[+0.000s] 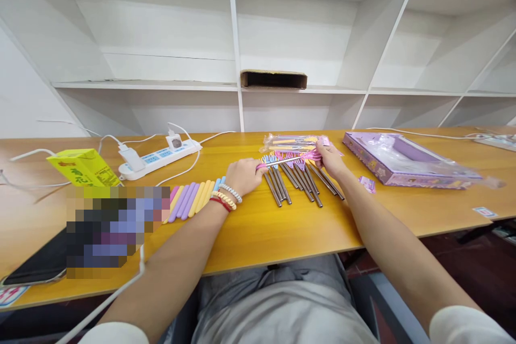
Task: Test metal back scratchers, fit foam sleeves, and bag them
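Between my hands, level above the table, stretches a back scratcher (pixel 285 160) with a thin metal rod and pink ends. My left hand (pixel 242 176) is closed around its left pink end. At the other side, my right hand (pixel 332 161) pinches the pink claw-like head. Beneath it lie several metal-handled back scratchers (pixel 308 185) with blue, pink and purple heads, fanned out on the table. Left of my left wrist is a row of pink, yellow, purple and blue tubes (pixel 191 200), partly hidden by that hand. Clear-wrapped pieces (pixel 288 143) rest just behind the scratchers.
A purple display box (pixel 387 174) with clear plastic sits at right, near a small purple card (pixel 366 184). To the left are a white power strip (pixel 161 160) with cables, a yellow carton (pixel 86 166) and a dark phone (pixel 40 258). White shelves (pixel 237 86) rise behind.
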`<state>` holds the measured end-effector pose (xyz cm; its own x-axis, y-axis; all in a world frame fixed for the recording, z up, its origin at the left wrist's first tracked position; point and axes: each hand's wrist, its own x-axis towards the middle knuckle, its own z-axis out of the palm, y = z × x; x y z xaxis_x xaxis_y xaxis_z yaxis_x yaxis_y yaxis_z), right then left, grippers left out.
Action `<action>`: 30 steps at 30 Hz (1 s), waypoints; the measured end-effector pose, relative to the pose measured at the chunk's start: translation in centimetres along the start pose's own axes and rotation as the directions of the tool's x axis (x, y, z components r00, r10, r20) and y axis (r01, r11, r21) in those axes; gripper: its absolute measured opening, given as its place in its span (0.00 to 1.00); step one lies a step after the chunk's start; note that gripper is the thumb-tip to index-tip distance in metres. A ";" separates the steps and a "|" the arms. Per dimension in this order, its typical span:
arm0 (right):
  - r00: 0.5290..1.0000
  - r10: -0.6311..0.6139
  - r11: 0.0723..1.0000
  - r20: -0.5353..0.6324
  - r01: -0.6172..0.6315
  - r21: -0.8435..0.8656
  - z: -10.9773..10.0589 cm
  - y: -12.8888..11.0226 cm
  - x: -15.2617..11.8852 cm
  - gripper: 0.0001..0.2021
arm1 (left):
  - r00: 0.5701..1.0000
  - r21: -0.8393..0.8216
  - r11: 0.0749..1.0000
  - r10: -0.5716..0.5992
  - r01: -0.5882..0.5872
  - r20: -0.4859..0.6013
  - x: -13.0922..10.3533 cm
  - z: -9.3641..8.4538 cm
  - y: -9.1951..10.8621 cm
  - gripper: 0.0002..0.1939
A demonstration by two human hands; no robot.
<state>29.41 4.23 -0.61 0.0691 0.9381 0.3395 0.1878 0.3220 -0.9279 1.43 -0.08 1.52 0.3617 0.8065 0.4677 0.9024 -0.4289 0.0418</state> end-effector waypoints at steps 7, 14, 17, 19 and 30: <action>0.993 -0.018 0.972 0.120 -0.011 0.234 -0.9 -0.6 -0.2 0.23 | 0.989 0.005 0.996 -0.089 0.089 0.116 0.4 0.3 0.0 0.23; 0.981 -0.006 0.979 0.194 -0.034 0.200 -1.6 -0.1 -0.3 0.19 | 0.986 -0.063 0.997 -0.038 0.049 0.161 0.3 0.1 -0.5 0.21; 0.979 0.027 0.998 0.202 -0.039 0.058 -1.4 0.1 -0.2 0.23 | 0.991 -0.051 0.999 -0.001 0.007 0.130 0.1 -0.2 -0.5 0.20; 0.977 0.080 0.996 0.198 -0.070 -0.056 -1.1 -0.1 -0.4 0.27 | 0.995 -0.032 0.999 0.022 -0.019 0.092 0.0 -0.3 -0.3 0.20; 0.996 0.064 0.997 0.058 -0.066 0.039 0.4 -1.3 -0.5 0.26 | 0.998 -0.039 0.998 0.042 -0.040 0.036 0.0 -0.4 0.3 0.20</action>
<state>28.78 3.40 0.33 0.0239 0.9625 0.2702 0.1447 0.2641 -0.9536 1.65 -0.39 1.89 0.4072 0.8019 0.4372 0.8773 -0.4766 0.0569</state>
